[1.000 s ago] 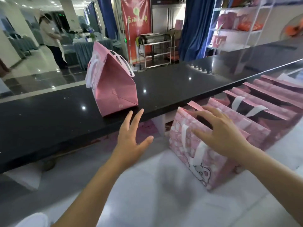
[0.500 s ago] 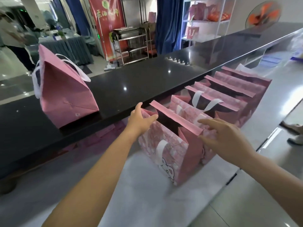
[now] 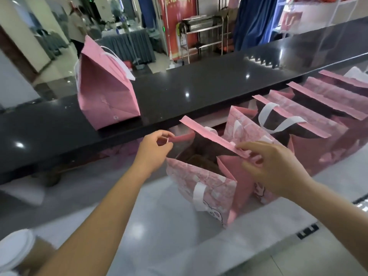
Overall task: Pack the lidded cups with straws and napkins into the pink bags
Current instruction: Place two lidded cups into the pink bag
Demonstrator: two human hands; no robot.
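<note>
A row of open pink bags stands on the white counter, running back to the right. The nearest pink bag (image 3: 209,188) has a white handle and a cartoon print. My left hand (image 3: 154,150) pinches the far-left corner of its rim. My right hand (image 3: 272,168) pinches the right end of its far rim strip. The bag's mouth is spread open; something brown shows inside, unclear what. A lidded cup (image 3: 16,250) with a white lid shows at the bottom-left corner. A closed pink bag (image 3: 105,96) stands on the black counter.
The raised black counter (image 3: 199,92) runs across behind the bags. More open pink bags (image 3: 310,124) fill the right side. The white counter (image 3: 159,226) lies in front. A person stands far back left, near draped tables and a metal trolley.
Both hands have taken hold of the nearest bag's rim and pulled its mouth wider. The view has shifted a little, bringing the lidded cup into the bottom-left corner.
</note>
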